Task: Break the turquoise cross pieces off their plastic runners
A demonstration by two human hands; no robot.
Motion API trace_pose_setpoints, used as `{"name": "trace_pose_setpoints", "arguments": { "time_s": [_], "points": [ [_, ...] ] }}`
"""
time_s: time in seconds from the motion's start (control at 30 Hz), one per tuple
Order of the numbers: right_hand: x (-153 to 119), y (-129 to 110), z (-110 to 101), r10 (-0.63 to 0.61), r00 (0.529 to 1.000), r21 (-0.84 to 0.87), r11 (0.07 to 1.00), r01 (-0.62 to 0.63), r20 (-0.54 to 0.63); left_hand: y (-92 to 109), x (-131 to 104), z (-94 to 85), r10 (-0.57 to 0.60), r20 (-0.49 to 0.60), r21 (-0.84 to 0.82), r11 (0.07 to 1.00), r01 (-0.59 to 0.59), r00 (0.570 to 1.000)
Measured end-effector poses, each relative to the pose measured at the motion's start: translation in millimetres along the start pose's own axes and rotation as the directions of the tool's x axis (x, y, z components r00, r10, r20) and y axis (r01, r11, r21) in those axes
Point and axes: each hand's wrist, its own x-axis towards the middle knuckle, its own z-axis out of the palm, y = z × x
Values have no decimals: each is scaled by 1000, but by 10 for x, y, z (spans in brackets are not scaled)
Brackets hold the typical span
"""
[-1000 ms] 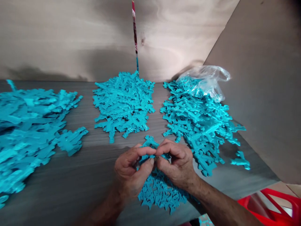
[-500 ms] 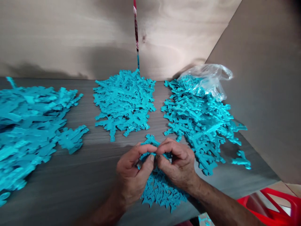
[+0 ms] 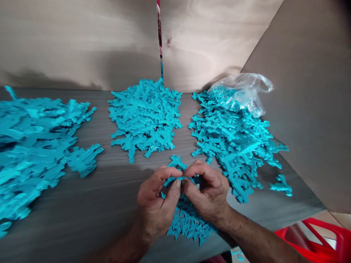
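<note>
Turquoise piece [image 3: 178,178] pinched in both hands over a grey wood-grain tabletop [image 3: 98,201]

Nearest, a spread of small, flat, pointed cut-outs [image 3: 189,223] lies below the hands; a red plastic frame [image 3: 323,239] shows beyond the table edge at lower right; above the spread, the left hand [image 3: 158,199] and the right hand [image 3: 208,193] meet, each closed thumb to forefinger on the piece, which the fingers largely hide; farther out stand three turquoise heaps, the left heap [image 3: 35,146] cut by the view's edge, the right heap [image 3: 236,146] beside a lone piece [image 3: 282,185], and the middle heap [image 3: 145,117] between them; a clear plastic bag [image 3: 255,87] rests on the right heap's far end; behind the middle heap, a narrow printed strip [image 3: 159,36] runs up a pale wooden panel [image 3: 214,40]
</note>
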Motion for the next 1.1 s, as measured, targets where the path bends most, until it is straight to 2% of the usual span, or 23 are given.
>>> {"name": "trace_pose_setpoints", "arguments": {
  "time_s": [0.2,0.33,0.47,0.73,0.9,1.1],
  "points": [
    [28,-35,-1,59,998,-34,998,-59,-3,23,41,-3,-31,29,-16,999,32,999],
    [26,-4,-2,70,997,-39,997,-72,-32,1,41,-10,-82,51,-94,992,87,995],
    [11,48,-22,27,998,-58,998,-30,-61,35,54,-24,-157,91,-230,958,174,983],
    [45,5,-28,-95,995,-123,988,93,-11,130,169,5,-315,89,-470,823,318,945],
    [27,5,-14,-140,990,-160,978,137,-3,124,184,39,-368,105,-515,775,367,924],
    [13,50,-22,-118,993,-108,987,120,32,131,197,32,-410,136,-504,755,420,902]
  ]
}}
